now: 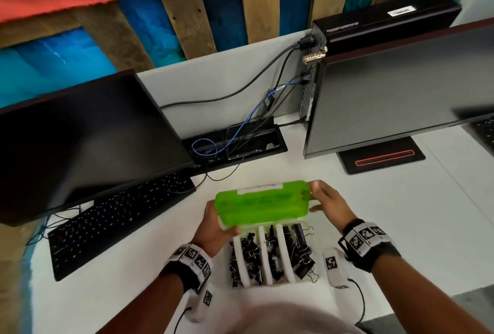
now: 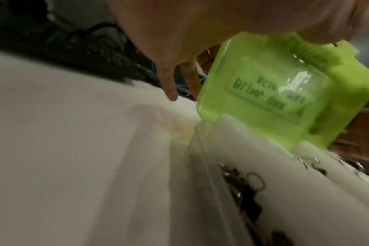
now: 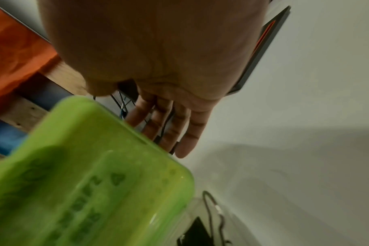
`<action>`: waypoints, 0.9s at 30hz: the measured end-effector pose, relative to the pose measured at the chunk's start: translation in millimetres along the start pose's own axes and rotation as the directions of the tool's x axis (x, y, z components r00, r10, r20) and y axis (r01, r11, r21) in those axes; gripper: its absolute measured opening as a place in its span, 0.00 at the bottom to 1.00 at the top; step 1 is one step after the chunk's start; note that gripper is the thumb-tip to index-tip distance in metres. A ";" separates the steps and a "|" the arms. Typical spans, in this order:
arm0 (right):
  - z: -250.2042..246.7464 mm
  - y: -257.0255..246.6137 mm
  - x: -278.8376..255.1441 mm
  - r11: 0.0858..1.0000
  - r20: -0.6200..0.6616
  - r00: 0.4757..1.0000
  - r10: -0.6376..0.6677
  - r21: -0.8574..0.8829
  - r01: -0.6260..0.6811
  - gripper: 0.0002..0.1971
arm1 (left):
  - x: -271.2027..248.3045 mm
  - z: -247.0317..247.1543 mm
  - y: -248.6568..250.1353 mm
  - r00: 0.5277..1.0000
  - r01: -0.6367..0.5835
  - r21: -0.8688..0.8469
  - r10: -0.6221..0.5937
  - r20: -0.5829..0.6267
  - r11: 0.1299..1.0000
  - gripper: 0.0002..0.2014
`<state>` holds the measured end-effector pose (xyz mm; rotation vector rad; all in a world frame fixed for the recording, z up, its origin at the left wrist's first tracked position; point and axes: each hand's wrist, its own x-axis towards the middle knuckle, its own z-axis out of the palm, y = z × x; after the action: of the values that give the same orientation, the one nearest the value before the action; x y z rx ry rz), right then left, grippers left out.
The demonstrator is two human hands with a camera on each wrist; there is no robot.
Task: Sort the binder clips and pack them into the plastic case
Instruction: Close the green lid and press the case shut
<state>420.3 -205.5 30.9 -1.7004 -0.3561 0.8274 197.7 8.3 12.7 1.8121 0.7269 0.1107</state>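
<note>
A cable well (image 1: 235, 141) was sunk into the white desk (image 1: 347, 213). Left of the well stood a dark monitor (image 1: 80, 141) over a black keyboard (image 1: 115, 221), and right of it a second monitor (image 1: 401, 93). Behind the well rose a grey partition (image 1: 213, 76), then blue-painted and bare wooden slats (image 1: 181, 20).

Bright head view bent at edges, wrist views dim and blurred, glare on green lid (image 2: 284, 93), shadowed counter (image 3: 284, 166).

Green lid (image 1: 263, 204) overhangs the case's (image 1: 285, 256) far end; its nearer part lies open.
</note>
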 end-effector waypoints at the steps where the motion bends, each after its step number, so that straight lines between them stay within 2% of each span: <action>1: -3.3 -0.1 -6.9 1.000 0.012 1.000 -0.006 0.020 0.006 0.20 | -8.0 -2.2 1.8 0.998 -0.063 0.030 0.062 0.021 0.998 0.38; 3: -8.7 2.8 -19.7 1.000 0.027 1.000 -0.014 0.009 0.014 0.24 | -25.2 -6.5 5.7 0.984 -0.170 0.117 0.163 0.071 0.978 0.45; 4: -10.4 4.4 -25.8 0.999 0.041 0.999 -0.027 -0.017 0.027 0.21 | -35.3 -7.9 8.7 0.973 -0.219 0.161 0.204 0.108 0.962 0.46; 7: -11.2 11.1 -42.7 0.972 0.166 0.982 -0.090 -0.199 0.123 0.10 | -62.0 -8.6 -0.9 0.918 -0.381 0.304 0.318 0.235 0.873 0.38; 8: -9.1 14.0 -48.7 0.938 0.228 0.968 -0.108 -0.298 0.175 0.08 | -70.0 -6.0 -6.5 0.903 -0.418 0.353 0.339 0.265 0.837 0.34; 10: -2.5 22.7 -61.2 0.779 0.371 0.913 -0.170 -0.516 0.355 0.07 | -82.4 2.6 -19.9 0.890 -0.451 0.458 0.349 0.293 0.766 0.28; 12: 5.2 35.9 -71.7 0.627 0.470 0.853 -0.225 -0.601 0.496 0.10 | -87.0 13.7 -26.9 0.887 -0.461 0.534 0.360 0.288 0.709 0.25; 13: 6.9 42.6 -76.6 0.599 0.476 0.842 -0.256 -0.606 0.524 0.10 | -87.2 18.8 -26.1 0.891 -0.455 0.563 0.360 0.279 0.690 0.25; 16: 6.4 55.5 -88.8 0.627 0.390 0.869 -0.305 -0.604 0.492 0.10 | -89.3 30.8 -13.0 0.910 -0.415 0.681 0.281 0.306 0.603 0.30; 18: 4.8 59.1 -96.0 0.638 0.351 0.885 -0.306 -0.614 0.464 0.14 | -91.5 36.1 -10.1 0.921 -0.388 0.765 0.178 0.347 0.515 0.35; 20: 0.6 61.7 -103.3 0.696 0.341 0.894 -0.291 -0.566 0.443 0.19 | -92.8 41.0 -10.6 0.925 -0.378 0.806 0.145 0.352 0.455 0.38; 22: -8.9 67.1 -110.6 0.733 0.362 0.901 -0.238 -0.542 0.411 0.26 | -92.8 45.5 -10.2 0.926 -0.376 0.803 0.148 0.348 0.463 0.39; 23: -13.5 70.4 -114.1 0.705 0.387 0.898 -0.209 -0.577 0.413 0.30 | -92.5 47.6 -9.2 0.925 -0.375 0.792 0.137 0.354 0.481 0.38; 25: -17.7 76.1 -119.2 0.584 0.425 0.882 -0.202 -0.671 0.457 0.37 | -92.5 50.1 -5.7 0.918 -0.390 0.762 0.149 0.369 0.517 0.36; 27: -14.5 80.2 -121.3 0.468 0.428 0.863 -0.269 -0.725 0.505 0.39 | -93.4 51.6 -3.2 0.913 -0.403 0.737 0.181 0.365 0.542 0.34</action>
<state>330.0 -315.7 -1.8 -2.2207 -1.4753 0.5303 142.6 -83.1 16.2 2.7702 0.2581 -0.2792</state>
